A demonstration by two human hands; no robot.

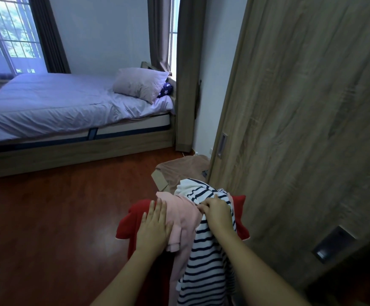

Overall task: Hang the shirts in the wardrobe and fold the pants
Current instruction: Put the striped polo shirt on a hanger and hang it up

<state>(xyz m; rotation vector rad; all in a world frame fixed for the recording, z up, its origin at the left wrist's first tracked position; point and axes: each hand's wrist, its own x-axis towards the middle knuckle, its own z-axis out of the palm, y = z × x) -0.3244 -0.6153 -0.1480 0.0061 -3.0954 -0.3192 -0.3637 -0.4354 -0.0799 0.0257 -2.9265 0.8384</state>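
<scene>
A pile of clothes sits low in the middle of the head view. At the bottom lies a red garment [128, 226], over it a pink garment [184, 219], and on top a white shirt with navy stripes [203, 257] that hangs down toward me. My left hand [154, 226] lies flat with straight fingers on the red and pink cloth. My right hand [218, 214] grips a bunch of the striped shirt near its top. The wooden wardrobe door [301, 107] stands just right of the pile, with a recessed handle [222, 145].
A bed [47, 102] with a grey cover and a pillow [138, 83] fills the left. Red-brown wooden floor [47, 217] lies between the bed and me. A brown cloth over a cardboard box [179, 167] sits behind the pile.
</scene>
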